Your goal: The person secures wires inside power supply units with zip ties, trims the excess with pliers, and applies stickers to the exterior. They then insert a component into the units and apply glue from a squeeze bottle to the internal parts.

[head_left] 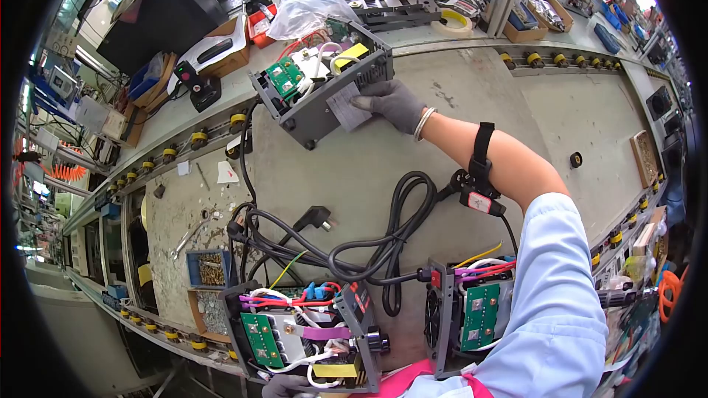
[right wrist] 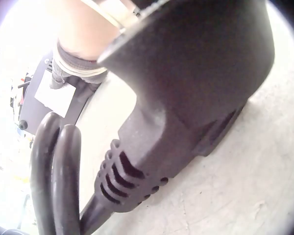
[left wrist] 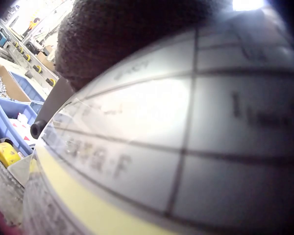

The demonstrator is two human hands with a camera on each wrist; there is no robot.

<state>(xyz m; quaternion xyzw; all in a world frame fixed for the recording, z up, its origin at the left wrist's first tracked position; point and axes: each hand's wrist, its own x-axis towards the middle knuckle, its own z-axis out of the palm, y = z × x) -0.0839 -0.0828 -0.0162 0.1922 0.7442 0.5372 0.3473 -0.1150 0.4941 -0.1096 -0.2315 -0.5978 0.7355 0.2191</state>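
In the head view the right hand [head_left: 394, 105], in a grey glove, pinches a white paper [head_left: 346, 107] against the side of an open dark metal unit [head_left: 302, 121]. The right wrist view shows this paper [right wrist: 54, 102] flat on the unit, behind a large black plug [right wrist: 196, 63]. The gloved left hand [head_left: 284, 385] is at the bottom edge, touching the lower left unit [head_left: 366, 346]; its fingers are mostly hidden. In the left wrist view dark glove fabric [left wrist: 122, 34] lies over a printed grid label [left wrist: 137, 107], very close and blurred.
Another open unit [head_left: 442, 324] stands at lower right. Black cables [head_left: 354, 269] and a plug [head_left: 317, 217] lie between the units. Small bins of parts [head_left: 193, 269] and a wrench [head_left: 190, 239] are at left. Rollers [head_left: 199, 140] line the bench edge; a monitor [head_left: 151, 26] stands behind.
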